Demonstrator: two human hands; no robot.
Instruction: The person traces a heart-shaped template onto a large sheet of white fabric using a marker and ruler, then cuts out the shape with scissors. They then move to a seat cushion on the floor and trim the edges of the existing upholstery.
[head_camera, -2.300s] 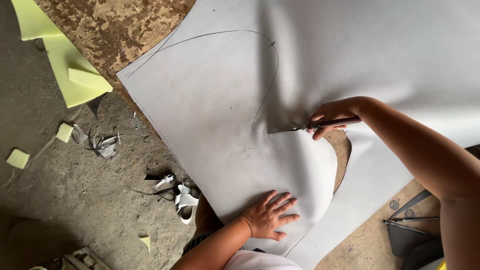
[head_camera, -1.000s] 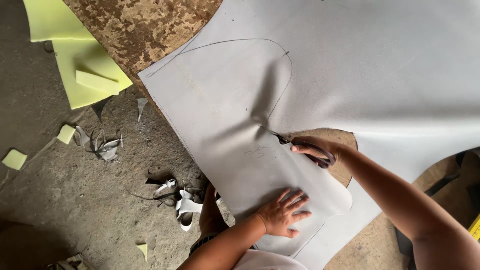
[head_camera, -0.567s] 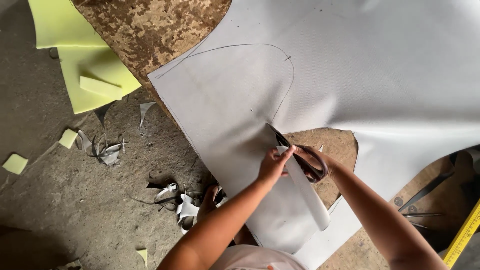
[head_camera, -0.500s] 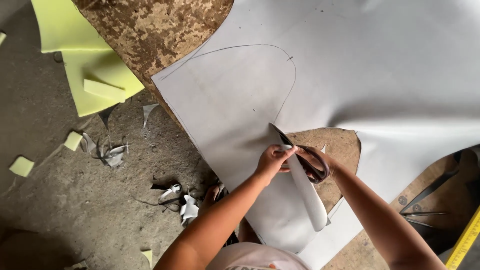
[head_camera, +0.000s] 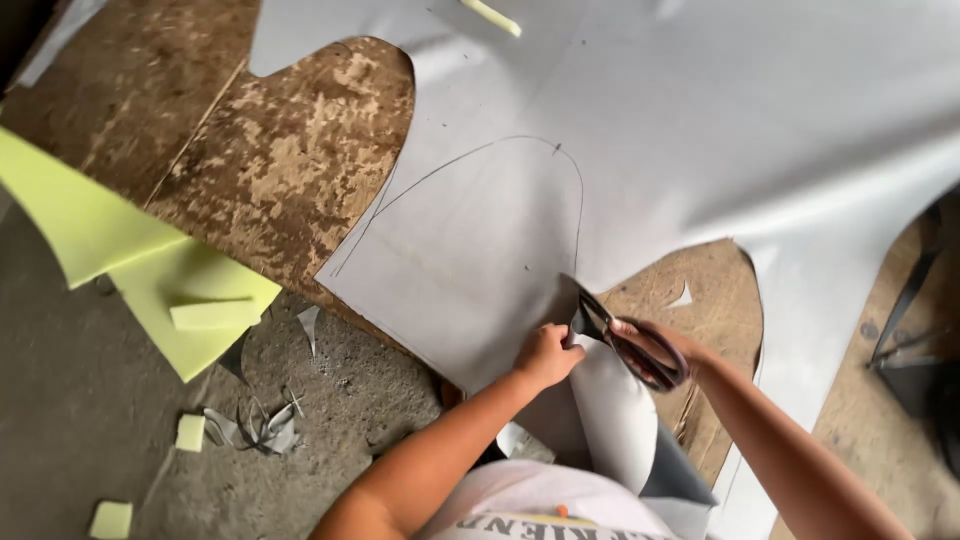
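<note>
The left hand (head_camera: 545, 355) pinches the cut flap of the grey sheet (head_camera: 640, 170), just left of the scissors (head_camera: 625, 340). The right hand (head_camera: 680, 350) grips their handles; the blades stand slightly open on the pencil line (head_camera: 470, 160). If the flap slackens, I judge the cut may wander. The fingertips are hidden.
</note>
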